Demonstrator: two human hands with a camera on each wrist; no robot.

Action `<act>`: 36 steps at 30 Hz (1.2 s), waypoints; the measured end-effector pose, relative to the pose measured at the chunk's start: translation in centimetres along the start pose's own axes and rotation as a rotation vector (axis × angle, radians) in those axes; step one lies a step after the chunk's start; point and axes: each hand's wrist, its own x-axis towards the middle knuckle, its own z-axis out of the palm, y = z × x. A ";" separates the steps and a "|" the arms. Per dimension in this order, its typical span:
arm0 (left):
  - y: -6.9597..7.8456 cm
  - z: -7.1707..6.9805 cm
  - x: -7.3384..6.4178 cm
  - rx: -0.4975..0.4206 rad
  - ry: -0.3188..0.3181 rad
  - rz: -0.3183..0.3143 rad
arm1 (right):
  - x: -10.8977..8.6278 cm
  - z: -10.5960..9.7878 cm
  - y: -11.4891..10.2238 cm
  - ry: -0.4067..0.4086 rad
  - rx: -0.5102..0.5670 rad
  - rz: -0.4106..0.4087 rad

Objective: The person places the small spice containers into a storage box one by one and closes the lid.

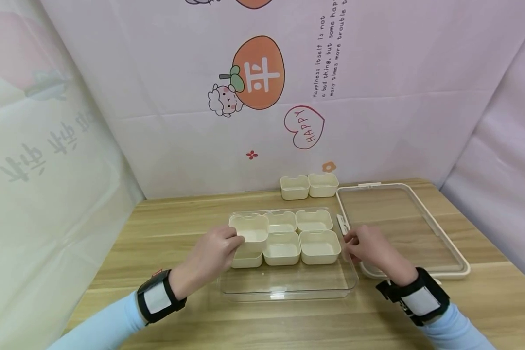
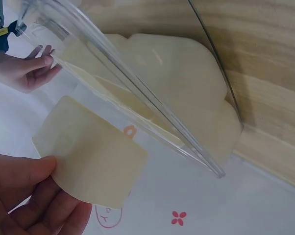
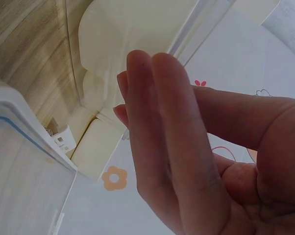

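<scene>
My left hand [image 1: 216, 250] pinches a small cream container [image 1: 250, 229] between thumb and fingers. In the left wrist view this container [image 2: 96, 154] shows its plain outer surface, raised outside the clear box's rim. Below lies the clear plastic box [image 1: 288, 283], with several matching cream containers [image 1: 282, 249] set in rows inside it. The held container partly covers the front-left one [image 1: 247, 261]. My right hand [image 1: 369, 248] is at the box's right wall, holding nothing; the right wrist view shows its fingers [image 3: 179, 112] long and nearly straight.
Two more cream containers [image 1: 309, 186] stand side by side at the back of the wooden table [image 1: 166, 228]. A clear lid with a white rim [image 1: 446, 243] lies right of the box, a white clip [image 1: 342, 224] at its left edge. A printed cloth [image 1: 192, 146] hangs behind.
</scene>
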 end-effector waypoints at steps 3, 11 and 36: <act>0.5 -0.1 -0.4 -0.006 -0.002 0.007 | 0.0 0.0 0.0 -0.002 -0.001 0.003; 1.5 -0.7 -1.0 -0.016 -0.005 0.021 | 0.1 -0.2 0.1 0.018 -0.018 -0.011; 3.3 -0.8 -2.7 -0.069 -0.047 0.054 | 0.2 -0.1 0.2 0.013 -0.007 -0.018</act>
